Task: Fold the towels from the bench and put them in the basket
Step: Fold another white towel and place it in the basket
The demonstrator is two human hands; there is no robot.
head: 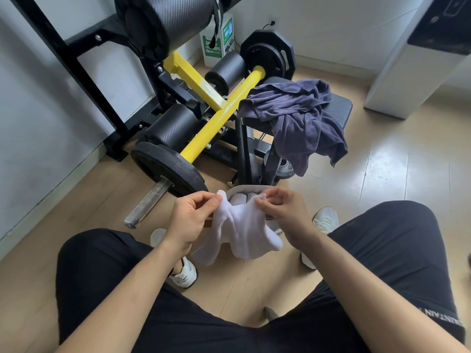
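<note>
**A:** Where is the towel, and how is it held?

**B:** The white towel (242, 230) hangs just below centre, toward 6 o'clock. The left hand (191, 220) pinches its upper corner at the 9 o'clock side between thumb and fingers. The right hand (283, 215) pinches the corner at the 3 o'clock side. Both hands grip cloth. The middle sags and the lower edge is bunched.

**A:** So how should this fold go?

**B:** I'd draw the hands apart until the top edge runs straight and let the bunching drop out. Then bring corner to corner and check that the edges match before halving again. A limp cloth like this probably folds crooked if the corners are slack.

**A:** And the basket?

**B:** The basket (244, 187) stands on the floor (382, 187) right behind the towel, at 12 o'clock from the hands. Pale folded towels (240, 198) already lie in it, so a compact fold should fit best.

**A:** What's left to fold?

**B:** Dark blue towels (293, 110) lie heaped at about 1 o'clock on the black padded tabletop (340, 105), one trailing over its near edge.

**A:** And the room?

**B:** It has pale wood flooring and white walls. A yellow bar (216, 123) with a black weight plate (165, 169) lies toward 10 o'clock. A white unit (407, 72) stands at 2 o'clock.
</note>
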